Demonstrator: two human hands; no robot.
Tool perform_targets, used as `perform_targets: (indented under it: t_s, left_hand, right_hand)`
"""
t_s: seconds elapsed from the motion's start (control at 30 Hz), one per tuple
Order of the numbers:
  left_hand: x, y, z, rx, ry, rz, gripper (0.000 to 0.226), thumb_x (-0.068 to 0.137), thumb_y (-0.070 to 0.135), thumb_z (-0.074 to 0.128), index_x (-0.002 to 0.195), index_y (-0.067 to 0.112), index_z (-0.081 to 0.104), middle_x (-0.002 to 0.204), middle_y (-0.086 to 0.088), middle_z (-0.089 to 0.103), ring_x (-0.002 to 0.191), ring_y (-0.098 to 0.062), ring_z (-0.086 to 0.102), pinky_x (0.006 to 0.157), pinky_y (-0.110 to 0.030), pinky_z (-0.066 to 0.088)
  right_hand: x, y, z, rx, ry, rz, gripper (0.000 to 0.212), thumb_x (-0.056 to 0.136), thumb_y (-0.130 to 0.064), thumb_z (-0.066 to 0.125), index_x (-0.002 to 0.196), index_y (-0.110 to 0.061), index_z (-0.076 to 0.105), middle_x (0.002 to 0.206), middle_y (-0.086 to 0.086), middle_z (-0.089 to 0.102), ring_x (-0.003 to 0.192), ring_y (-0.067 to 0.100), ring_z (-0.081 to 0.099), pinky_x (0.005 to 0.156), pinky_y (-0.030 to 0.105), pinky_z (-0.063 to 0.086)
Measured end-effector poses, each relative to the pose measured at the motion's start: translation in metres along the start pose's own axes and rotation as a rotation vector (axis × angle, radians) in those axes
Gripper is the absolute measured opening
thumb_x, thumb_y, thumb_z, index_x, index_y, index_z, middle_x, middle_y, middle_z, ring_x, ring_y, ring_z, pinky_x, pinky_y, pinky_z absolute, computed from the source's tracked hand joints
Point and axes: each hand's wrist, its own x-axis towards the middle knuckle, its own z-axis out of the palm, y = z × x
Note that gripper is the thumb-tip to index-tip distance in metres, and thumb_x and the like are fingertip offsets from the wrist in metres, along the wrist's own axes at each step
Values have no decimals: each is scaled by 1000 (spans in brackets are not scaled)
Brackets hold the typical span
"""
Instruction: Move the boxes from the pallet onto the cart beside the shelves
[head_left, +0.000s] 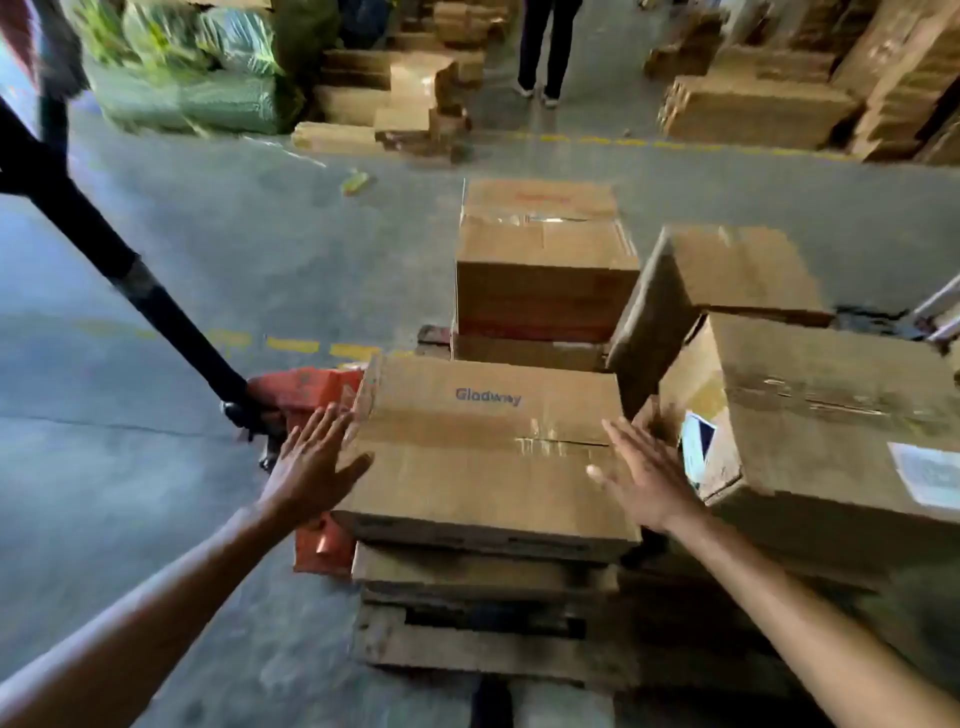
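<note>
Head view shows the left hand (311, 462) and right hand (641, 475) spread wide with fingers loose, flanking the nearest cardboard box (483, 447), which lies atop a stack on the wooden pallet (467, 657), gripping nothing.

Left side: orange pallet-jack body (304, 389) and its black handle (119, 260) are crowding the printed brown cardboard box (488, 452).
Right side: large labelled cardboard box (831, 415) is standing just beside it, leaving a narrow gap.
Behind: stacked taped cardboard box (545, 270) is blocking.
Top: lying open.
</note>
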Motion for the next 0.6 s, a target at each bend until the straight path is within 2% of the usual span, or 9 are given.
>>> perform_targets:
  t_s: [0.07, 0.17, 0.23, 0.33, 0.4, 0.47, 0.53, 0.6]
  left_hand:
    - [4, -13, 20, -72, -14, -132, 74, 87, 56, 52, 146, 13, 38, 155, -11, 35, 145, -28, 28, 114, -46, 27]
    - [6, -23, 45, -222, -88, -317, 67, 88, 49, 59, 139, 9, 42, 141, -13, 50, 131, -32, 45, 104, -48, 39]
    - [10, -20, 55, -355, -136, -436, 57, 88, 43, 63, 130, 7, 48, 122, -7, 58, 116, -34, 55, 91, -44, 46]
    - [23, -29, 72, -490, -143, -531, 53, 79, 55, 64, 109, 11, 57, 99, -8, 65, 96, -36, 65, 71, -39, 54]
    - [28, -37, 84, -585, -150, -573, 50, 82, 47, 69, 115, 11, 56, 104, -10, 66, 91, -29, 66, 66, -38, 59]
    - [31, -38, 90, -759, -146, -632, 44, 87, 31, 68, 122, 8, 53, 106, -9, 64, 84, -19, 65, 55, -24, 57]
    - [32, -41, 96, -882, -148, -668, 45, 89, 24, 66, 128, 7, 51, 111, -12, 63, 82, -15, 63, 50, -18, 54]
    - [32, -45, 99, -954, -158, -666, 46, 89, 24, 66, 130, 10, 51, 120, -16, 63, 86, -16, 64, 53, -17, 55]
  right_hand:
    - [9, 16, 22, 26, -62, 117, 80, 89, -61, 45, 152, -25, 12, 161, 3, 14, 147, 22, 13, 115, 42, 15]
    - [17, 34, 61, 259, -111, 296, 89, 88, -53, 55, 153, -17, 7, 161, 3, 6, 148, 23, 10, 115, 38, 16]
    - [17, 39, 85, 366, -14, 308, 87, 87, -47, 59, 153, -17, 9, 161, -2, 4, 148, 18, 8, 118, 38, 17]
    - [13, 42, 110, 485, 158, 333, 83, 87, -40, 62, 152, -23, 13, 160, -10, 4, 146, 8, 6, 119, 40, 18]
    - [12, 41, 116, 530, 195, 346, 85, 86, -40, 64, 152, -28, 11, 159, -14, 4, 146, 7, 7, 118, 37, 18]
    - [14, 44, 118, 550, 199, 350, 89, 84, -41, 66, 152, -30, 10, 159, -14, 7, 146, 9, 11, 117, 36, 19]
    - [17, 47, 116, 622, 178, 465, 94, 80, -43, 71, 152, -29, 11, 158, -4, 22, 143, 18, 26, 114, 40, 27]
    - [17, 44, 113, 718, 143, 584, 90, 75, -44, 75, 147, -23, 25, 139, 5, 47, 130, 27, 43, 107, 43, 38]
